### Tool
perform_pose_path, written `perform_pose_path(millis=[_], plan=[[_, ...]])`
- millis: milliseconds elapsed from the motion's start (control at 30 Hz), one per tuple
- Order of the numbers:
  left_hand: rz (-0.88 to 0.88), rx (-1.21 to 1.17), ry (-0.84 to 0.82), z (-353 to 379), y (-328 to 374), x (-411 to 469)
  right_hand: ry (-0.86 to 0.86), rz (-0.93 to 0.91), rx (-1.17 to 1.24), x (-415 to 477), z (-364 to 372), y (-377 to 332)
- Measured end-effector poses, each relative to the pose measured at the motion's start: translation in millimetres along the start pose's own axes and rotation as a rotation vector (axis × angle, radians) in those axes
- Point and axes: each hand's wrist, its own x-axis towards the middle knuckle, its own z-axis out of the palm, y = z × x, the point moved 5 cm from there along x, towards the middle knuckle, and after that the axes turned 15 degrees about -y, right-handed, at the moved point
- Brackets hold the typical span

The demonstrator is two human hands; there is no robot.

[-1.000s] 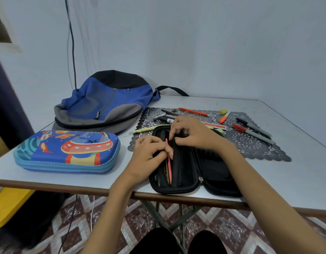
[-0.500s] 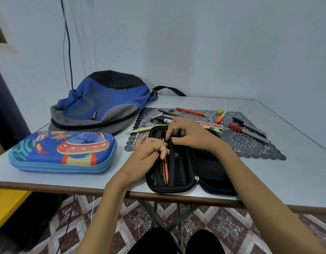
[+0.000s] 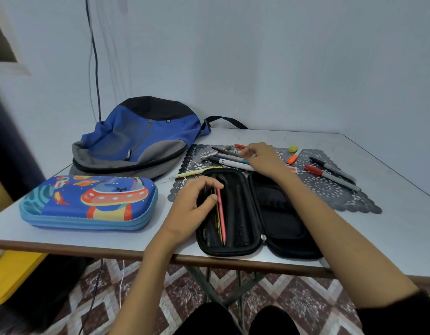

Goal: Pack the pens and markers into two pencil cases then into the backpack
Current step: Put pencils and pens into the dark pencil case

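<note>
Head view: left hand [image 3: 194, 204] fingers pinch the top end of the pink pen [image 3: 221, 221], which lies in the left half of the open black pencil case [image 3: 281, 213] on the table [image 3: 390, 226]. Right hand [image 3: 264, 158] fingers curl down onto the loose pens [image 3: 228, 160] on the mat [image 3: 330, 189]; can't tell if grasping or just touching. Blue pencil case [image 3: 88, 201] is zipped, left of the left fingers; backpack [image 3: 141, 141] beyond it.

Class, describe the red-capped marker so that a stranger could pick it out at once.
Find the grey lace mat on the table. Near its right edge lie two markers side by side. Take the red-capped marker, nearer you than the black-capped marker.
</note>
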Motion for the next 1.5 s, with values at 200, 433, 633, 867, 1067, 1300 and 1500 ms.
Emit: perform_pose_path(millis=[200,433,633,867,1067,1300,1500], plan=[[-0.054,-0.063,0.057,-3,-5,-3,-0.008,0.112,-0.258,10,15,12],[-0.073,-0.060,0.074,-3,-7,-1,0.110,0.042,-0.141,5,14,4],[-0.090,-0.055,0.101,-6,-9,-2,0.053,-0.087,0.685,-16,-5,-32],[-0.105,-0.062,0.107,-6,-9,-3,-0.308,-0.137,0.811,-36,7,-63],[-0.115,-0.063,0.105,-6,-9,-3,-0.365,-0.186,0.708,-42,14,-70],[-0.116,-0.050,0.105,-6,-10,-2,-0.434,-0.217,0.633,-43,16,-74],[-0.111,-0.037,0.101,-6,-10,-2,-0.397,-0.270,0.456,-44,17,-77]])
